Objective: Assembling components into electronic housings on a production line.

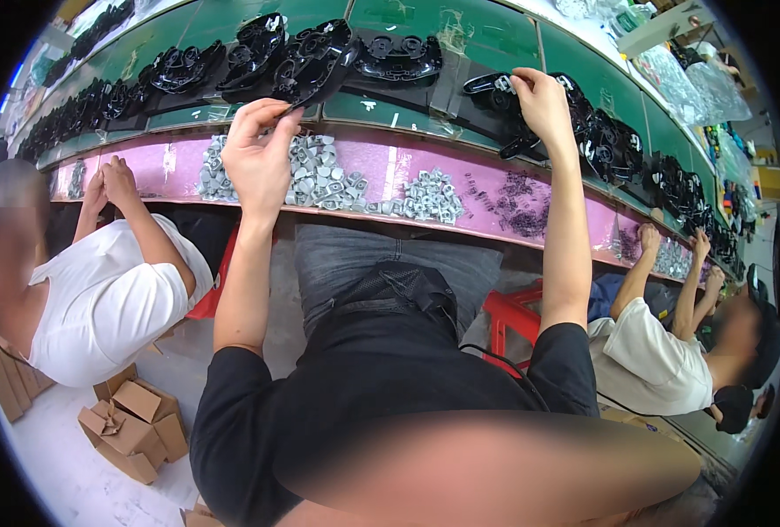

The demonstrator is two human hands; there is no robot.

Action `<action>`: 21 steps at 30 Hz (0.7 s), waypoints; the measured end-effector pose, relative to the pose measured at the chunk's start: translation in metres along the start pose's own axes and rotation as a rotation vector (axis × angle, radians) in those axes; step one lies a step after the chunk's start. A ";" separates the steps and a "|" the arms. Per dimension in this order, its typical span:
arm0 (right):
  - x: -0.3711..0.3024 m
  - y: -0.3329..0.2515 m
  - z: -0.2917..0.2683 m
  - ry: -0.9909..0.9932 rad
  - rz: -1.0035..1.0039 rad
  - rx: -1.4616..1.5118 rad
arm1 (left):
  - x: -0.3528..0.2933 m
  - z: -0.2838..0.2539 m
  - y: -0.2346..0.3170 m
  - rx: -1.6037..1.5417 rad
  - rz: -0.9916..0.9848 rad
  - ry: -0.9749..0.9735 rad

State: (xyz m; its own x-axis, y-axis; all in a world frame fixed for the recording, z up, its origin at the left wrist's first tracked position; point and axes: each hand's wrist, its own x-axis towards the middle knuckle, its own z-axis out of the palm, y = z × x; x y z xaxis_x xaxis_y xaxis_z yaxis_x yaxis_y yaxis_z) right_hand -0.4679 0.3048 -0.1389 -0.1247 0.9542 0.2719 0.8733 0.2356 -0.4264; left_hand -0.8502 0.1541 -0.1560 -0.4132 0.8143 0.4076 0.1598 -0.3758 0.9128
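Observation:
My left hand (pixel 261 158) is closed, thumb and fingers pinching the near edge of a glossy black game controller shell (pixel 319 77). That shell is tilted and overlaps others lying behind it. To the right, my right hand (pixel 544 110) reaches over the bench with its fingers curled at the end of a second black controller shell (pixel 493 85). The hand hides part of this shell. Between my hands another black shell (pixel 398 60) lies with its hollow inside facing up. Below them, small grey plastic parts (pixel 319 171) are heaped on a pink strip (pixel 398 154).
Rows of black shells (pixel 183 66) run along the green bench (pixel 390 18). Small black pieces (pixel 517 202) are scattered on the pink strip. Co-workers sit close at left (pixel 118 290) and right (pixel 657 351). Cardboard boxes (pixel 135 422) and a red stool (pixel 513 312) stand below.

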 end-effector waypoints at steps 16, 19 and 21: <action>-0.022 -0.122 0.070 -0.835 0.588 1.169 | -0.011 0.028 0.011 0.199 0.128 -0.107; -0.015 -0.124 0.095 -0.758 0.702 1.308 | -0.011 0.027 0.021 0.231 0.141 -0.122; -0.010 -0.127 0.101 -0.743 0.715 1.309 | -0.005 0.028 0.028 0.191 0.111 -0.138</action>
State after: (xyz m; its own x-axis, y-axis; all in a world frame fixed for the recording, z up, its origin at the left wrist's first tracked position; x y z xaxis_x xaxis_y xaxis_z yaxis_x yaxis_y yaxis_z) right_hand -0.6254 0.2837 -0.1744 -0.4167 0.7142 -0.5624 -0.0615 -0.6394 -0.7664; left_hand -0.8183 0.1521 -0.1315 -0.2598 0.8303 0.4931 0.3690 -0.3865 0.8453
